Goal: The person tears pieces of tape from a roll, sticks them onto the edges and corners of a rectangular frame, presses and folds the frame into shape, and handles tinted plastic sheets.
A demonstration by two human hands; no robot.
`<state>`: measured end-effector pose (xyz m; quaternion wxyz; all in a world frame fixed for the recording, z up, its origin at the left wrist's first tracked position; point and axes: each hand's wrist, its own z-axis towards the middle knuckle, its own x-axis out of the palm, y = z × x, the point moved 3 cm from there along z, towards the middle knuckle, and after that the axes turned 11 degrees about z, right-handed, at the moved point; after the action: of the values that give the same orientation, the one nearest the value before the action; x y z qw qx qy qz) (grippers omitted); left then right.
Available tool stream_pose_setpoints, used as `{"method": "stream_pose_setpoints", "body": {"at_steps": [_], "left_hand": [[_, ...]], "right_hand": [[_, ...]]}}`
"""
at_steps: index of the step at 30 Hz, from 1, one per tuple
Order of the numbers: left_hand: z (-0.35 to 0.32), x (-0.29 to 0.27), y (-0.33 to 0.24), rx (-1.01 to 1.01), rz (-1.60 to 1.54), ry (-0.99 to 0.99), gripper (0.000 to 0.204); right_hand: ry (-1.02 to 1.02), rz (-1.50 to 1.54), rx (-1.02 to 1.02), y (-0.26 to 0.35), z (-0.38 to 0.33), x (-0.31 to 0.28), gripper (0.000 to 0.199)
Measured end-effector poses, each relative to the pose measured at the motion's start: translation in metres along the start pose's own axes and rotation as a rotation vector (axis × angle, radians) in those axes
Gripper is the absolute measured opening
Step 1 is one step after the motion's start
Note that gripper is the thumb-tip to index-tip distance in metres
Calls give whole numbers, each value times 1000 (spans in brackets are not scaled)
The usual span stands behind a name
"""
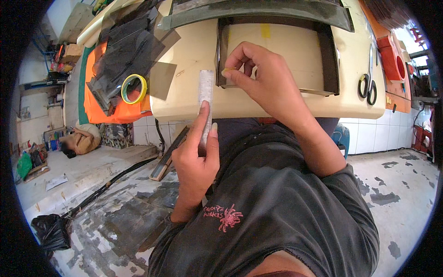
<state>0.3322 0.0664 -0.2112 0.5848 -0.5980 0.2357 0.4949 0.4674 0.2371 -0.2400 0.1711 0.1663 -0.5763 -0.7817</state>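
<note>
A clear ruler (206, 85) is gripped in my left hand (196, 159), its far end over the near edge of the cream work surface (182, 99). My right hand (263, 69) pinches a small yellow bit (229, 69), which looks like tape, between thumb and forefinger. That pinch is beside the left side of a dark open frame (333, 60) lying on the surface. Inside the frame, near its far side, is a strip of yellow tape (266, 31). A roll of yellow tape (134, 88) rests to the left, on dark film sheets.
Dark translucent sheets (127, 51) pile up at the left over orange cloth (122, 113). Black-handled scissors (368, 87) lie at the right, near a red-orange block (391, 59). A person (83, 138) lies on the floor at far left. A black bag (50, 231) is below.
</note>
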Motion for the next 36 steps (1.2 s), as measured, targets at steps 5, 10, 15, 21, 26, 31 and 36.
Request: {"method": "stream_pose_setpoints", "body": {"at_steps": [5, 10, 15, 21, 26, 31, 36], "left_hand": [[0, 3, 2, 51, 6, -41, 54], [-3, 6, 0, 19, -19, -13, 55], [-3, 10, 1, 39, -13, -28, 55], [-1, 10, -1, 49, -6, -33, 56], [-1, 10, -1, 52, -5, -31, 56], [-2, 8, -1, 34, -2, -24, 56], [-2, 7, -1, 30, -1, -26, 56]], "right_hand": [[-1, 23, 21, 2, 0, -1, 15], [-6, 29, 49, 2, -1, -3, 15], [-6, 31, 67, 2, -1, -5, 15], [-3, 30, 72, 1, 1, -7, 15], [0, 34, 73, 0, 1, -7, 16], [-7, 40, 81, 3, 1, -5, 14], [5, 46, 88, 0, 3, -2, 12]]}}
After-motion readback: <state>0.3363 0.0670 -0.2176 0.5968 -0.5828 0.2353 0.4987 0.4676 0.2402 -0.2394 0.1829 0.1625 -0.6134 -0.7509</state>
